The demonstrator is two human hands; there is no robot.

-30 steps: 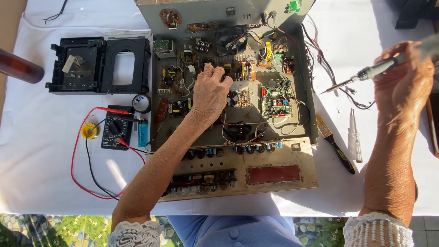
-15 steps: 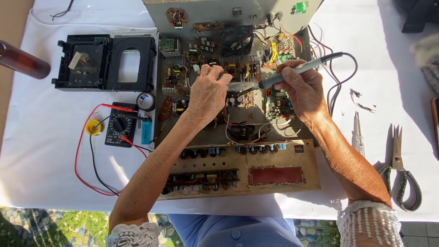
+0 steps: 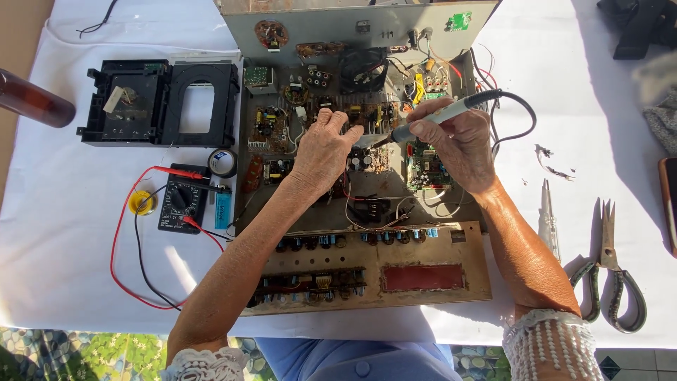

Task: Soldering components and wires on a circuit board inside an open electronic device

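An opened electronic chassis (image 3: 367, 176) full of circuit boards, capacitors and wires lies on a white cloth. My left hand (image 3: 323, 152) rests flat on the boards at the middle, fingers pressing down near a small board. My right hand (image 3: 455, 141) grips a grey soldering iron (image 3: 441, 116) like a pen. Its tip points left and touches the board just right of my left fingers. The iron's black cord (image 3: 518, 120) loops off to the right.
A black multimeter (image 3: 182, 203) with red and black leads, a yellow solder spool (image 3: 142, 202) and a tape roll (image 3: 222, 162) lie left of the chassis. A black plastic drive frame (image 3: 159, 102) sits at upper left. Scissors (image 3: 610, 271) and tweezers (image 3: 549, 219) lie right.
My right hand brought the soldering iron from the far right over to the boards, and the tip now sits beside my left fingers. My left hand stayed on the boards.
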